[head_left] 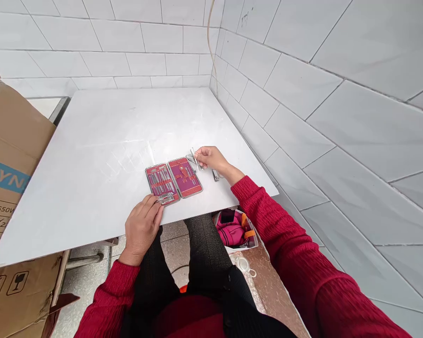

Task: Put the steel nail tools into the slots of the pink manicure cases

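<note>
A manicure case (pixel 191 192) with a red and purple lining lies open on the white table. Several metal tools (pixel 157 177) sit under straps in its left half, and a few small ones in the right half. My left hand (pixel 143 227) is at the case's near left corner, its fingers closed on the end of a silver nail clipper (pixel 166 197) that lies across the left half. Beyond the right half, my right hand (pixel 209 158) pinches a thin silver tool (pixel 196 163) whose kind I cannot make out. Under my right wrist another small clipper (pixel 215 175) rests on the table.
The white tabletop (pixel 91 136) meets tiled walls at the back and right. Cardboard boxes (pixel 12 136) stand at the left. Below the table edge, at right, is a bag with pink and orange things (pixel 234 232). A thin cable (pixel 209 37) hangs in the corner.
</note>
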Demonstrator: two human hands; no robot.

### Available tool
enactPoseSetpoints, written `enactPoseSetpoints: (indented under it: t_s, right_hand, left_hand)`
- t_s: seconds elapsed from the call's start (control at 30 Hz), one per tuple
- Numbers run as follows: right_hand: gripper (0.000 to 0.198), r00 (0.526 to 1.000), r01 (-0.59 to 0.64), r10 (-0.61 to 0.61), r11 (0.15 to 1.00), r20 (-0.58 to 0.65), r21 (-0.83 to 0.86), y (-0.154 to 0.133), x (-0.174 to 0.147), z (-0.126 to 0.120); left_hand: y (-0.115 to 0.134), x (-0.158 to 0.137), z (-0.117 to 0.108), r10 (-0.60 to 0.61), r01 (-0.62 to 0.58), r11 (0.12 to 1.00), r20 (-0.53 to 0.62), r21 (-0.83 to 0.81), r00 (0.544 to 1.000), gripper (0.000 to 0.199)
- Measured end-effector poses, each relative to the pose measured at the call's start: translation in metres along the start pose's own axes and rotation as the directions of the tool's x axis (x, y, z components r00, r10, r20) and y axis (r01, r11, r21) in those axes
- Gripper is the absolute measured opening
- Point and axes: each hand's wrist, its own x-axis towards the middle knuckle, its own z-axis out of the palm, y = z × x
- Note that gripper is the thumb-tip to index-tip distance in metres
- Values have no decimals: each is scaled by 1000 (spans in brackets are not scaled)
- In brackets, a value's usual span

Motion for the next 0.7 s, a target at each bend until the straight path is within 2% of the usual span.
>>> enactPoseSetpoints:
  t_s: [0.07, 0.2, 0.7]
  right_hand:
    - [34, 999, 1, -4, 998, 42, 62, 3, 4, 9]
    - [38, 999, 8, -12, 997, 42, 80, 10, 8, 17]
    - [40, 992, 32, -38, 998, 119, 56, 24, 13, 19]
  left_hand:
    - [0, 0, 0, 0, 0, 1000, -4, 1, 1000, 12]
    - [1, 1, -1, 8, -8, 1000, 2, 11, 1000, 11]
    - [0, 1, 0, 5, -5, 1000, 14, 14, 1000, 11]
